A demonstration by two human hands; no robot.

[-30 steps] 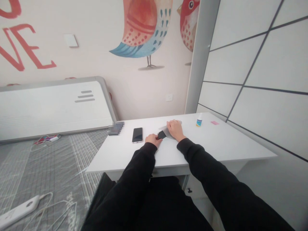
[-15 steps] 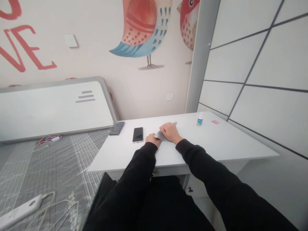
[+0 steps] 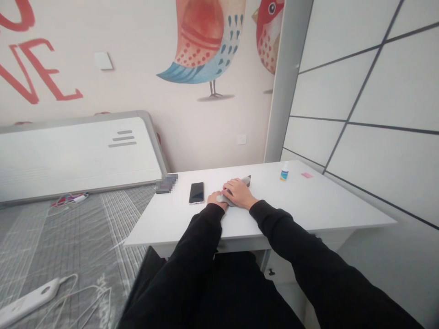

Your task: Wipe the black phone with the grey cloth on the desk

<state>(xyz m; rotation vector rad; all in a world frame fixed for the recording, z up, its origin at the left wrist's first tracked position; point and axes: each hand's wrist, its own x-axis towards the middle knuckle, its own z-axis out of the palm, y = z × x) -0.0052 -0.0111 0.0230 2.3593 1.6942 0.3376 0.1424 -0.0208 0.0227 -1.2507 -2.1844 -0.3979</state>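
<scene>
Over the middle of the white table [image 3: 274, 210], my two hands are close together on a grey, soft-looking piece [image 3: 246, 181] whose kind I cannot make out. My right hand [image 3: 239, 193] lies across its top with the fingers curled over it. One end of the piece, with a darker edge, sticks out beyond the knuckles. On its near left side my left hand [image 3: 215, 198] is closed at the piece's other end, its fingers partly covered. Most of the grey piece is hidden under the hands.
A phone [image 3: 196, 193] lies left of my hands, and a blurred dark item [image 3: 167, 183] sits at the table's left edge. Towards the back right stand a small white bottle [image 3: 284, 172] and a pink slip [image 3: 307, 175]. A bed with grey covers [image 3: 85, 237] adjoins on the left.
My right hand has shifted slightly left and nearer, closer to my left hand. The grey piece has been turned or bunched, and more of its far end shows.
</scene>
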